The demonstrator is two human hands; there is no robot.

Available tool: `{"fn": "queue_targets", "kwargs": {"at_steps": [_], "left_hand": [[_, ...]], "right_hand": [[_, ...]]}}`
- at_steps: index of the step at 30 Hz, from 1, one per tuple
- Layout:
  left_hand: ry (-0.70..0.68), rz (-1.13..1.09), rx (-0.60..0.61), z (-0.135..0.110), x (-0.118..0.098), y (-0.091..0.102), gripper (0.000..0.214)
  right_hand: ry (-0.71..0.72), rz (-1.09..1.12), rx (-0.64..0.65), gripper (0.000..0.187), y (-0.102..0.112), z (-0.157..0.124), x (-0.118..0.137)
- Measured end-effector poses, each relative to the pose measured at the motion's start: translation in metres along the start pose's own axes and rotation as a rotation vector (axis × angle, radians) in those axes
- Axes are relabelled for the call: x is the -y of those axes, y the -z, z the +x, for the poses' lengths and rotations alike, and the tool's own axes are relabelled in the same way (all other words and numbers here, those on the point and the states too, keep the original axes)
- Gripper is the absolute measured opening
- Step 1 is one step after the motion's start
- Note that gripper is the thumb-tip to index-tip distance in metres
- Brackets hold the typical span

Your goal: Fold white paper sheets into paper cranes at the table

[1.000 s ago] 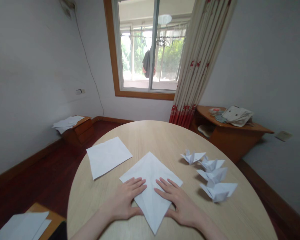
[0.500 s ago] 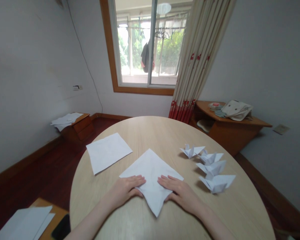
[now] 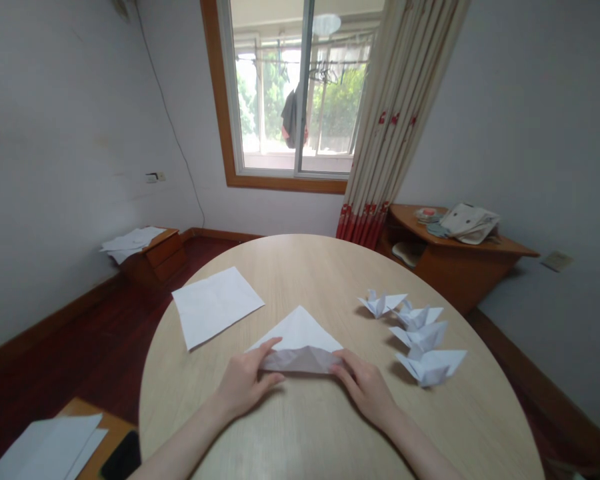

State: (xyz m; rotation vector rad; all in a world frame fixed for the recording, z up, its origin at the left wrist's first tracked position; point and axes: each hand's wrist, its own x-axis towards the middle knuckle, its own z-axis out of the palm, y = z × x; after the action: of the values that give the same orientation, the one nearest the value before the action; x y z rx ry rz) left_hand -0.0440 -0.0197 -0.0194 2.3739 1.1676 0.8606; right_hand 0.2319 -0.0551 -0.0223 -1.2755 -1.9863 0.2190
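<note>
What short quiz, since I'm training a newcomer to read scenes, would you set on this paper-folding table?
1. True or false: the left hand and the right hand both pinch the half-folded sheet.
2. How many folded paper figures lie on the round table?
3. The flat sheet lies: A) beyond the left hand, B) under the figures, C) in the right hand.
Key: 1 true; 2 four; 3 A.

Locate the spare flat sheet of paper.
Head view, left of centre: the flat white sheet lies on the round wooden table, up and to the left of the paper being folded, beyond the left hand.
</note>
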Motion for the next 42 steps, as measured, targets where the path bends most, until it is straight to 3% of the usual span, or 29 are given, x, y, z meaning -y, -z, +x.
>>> {"fn": "queue_targets", "kwargs": {"at_steps": [2, 7, 11, 15, 20, 24, 32, 38, 42], "left_hand": [[0.029, 0.007, -0.032, 0.0, -0.001, -0.003, 0.058], [0.051, 0.026, -0.142, 0.004, -0.002, -0.013, 0.047], [-0.058, 0.165, -0.252, 0.008, -0.003, -0.016, 0.046], [-0.232, 0.353, -0.352, 0.007, -0.008, -0.017, 0.049], [-0.461, 0.465, -0.309, 0.003, -0.011, -0.02, 0.05], [-0.535, 0.499, -0.219, 0.006, -0.013, -0.02, 0.046], [-0.453, 0.465, -0.195, 0.007, -0.011, -0.028, 0.041], [-0.246, 0.393, -0.085, 0.007, -0.004, -0.045, 0.041], [-0.129, 0.398, 0.021, 0.013, -0.004, -0.054, 0.043]], "right_hand": [[-0.011, -0.012, -0.038, 0.028, -0.002, 0.0, 0.001], [-0.044, -0.044, -0.125, 0.021, -0.007, 0.002, 0.002], [0.032, -0.135, -0.187, 0.034, -0.009, 0.005, 0.005], [0.206, -0.26, -0.23, 0.048, -0.01, 0.004, 0.012], [0.392, -0.368, -0.114, 0.06, -0.013, 0.0, 0.022], [0.39, -0.408, 0.021, 0.06, -0.018, 0.001, 0.025], [0.289, -0.354, 0.1, 0.055, -0.028, 0.001, 0.018], [0.196, -0.228, 0.188, 0.053, -0.032, 0.0, 0.012], [0.047, -0.161, 0.313, 0.05, -0.035, 0.003, 0.007]]}}
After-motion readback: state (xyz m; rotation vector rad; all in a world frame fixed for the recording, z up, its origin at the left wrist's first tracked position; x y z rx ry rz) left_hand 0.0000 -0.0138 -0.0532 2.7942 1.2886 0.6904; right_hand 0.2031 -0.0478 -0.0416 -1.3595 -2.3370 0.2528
